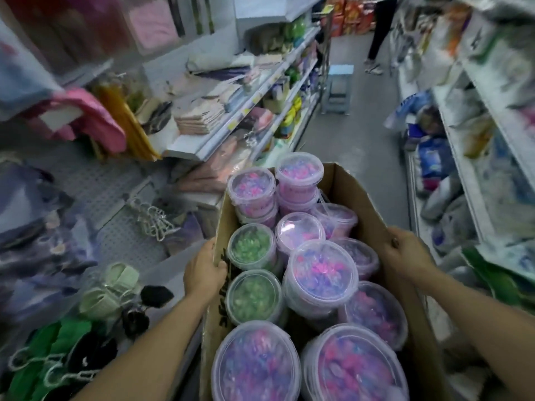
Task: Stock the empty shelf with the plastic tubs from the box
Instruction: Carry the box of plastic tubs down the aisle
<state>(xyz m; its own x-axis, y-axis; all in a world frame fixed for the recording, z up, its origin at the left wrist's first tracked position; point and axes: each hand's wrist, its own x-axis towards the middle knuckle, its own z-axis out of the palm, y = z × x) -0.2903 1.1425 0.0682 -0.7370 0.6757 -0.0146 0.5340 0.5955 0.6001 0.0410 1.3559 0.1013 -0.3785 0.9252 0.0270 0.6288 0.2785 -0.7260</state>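
A brown cardboard box [351, 192] fills the lower middle of the head view, held up in front of me. It is packed with several clear-lidded plastic tubs: pink and purple ones [321, 273] and two green ones [251, 246]. My left hand [204, 270] grips the box's left wall, fingers curled over the edge. My right hand [406, 256] grips the right wall the same way. A bare white shelf board [170, 266] lies just left of the box, below a pegboard back panel.
Stocked shelves run down both sides of a narrow aisle. Folded cloths [199, 118] lie on the left shelves, slippers and green items [115, 285] lower left, packaged goods [434, 160] on the right. A blue stool [340, 88] and a person's legs [379, 41] stand farther down the aisle.
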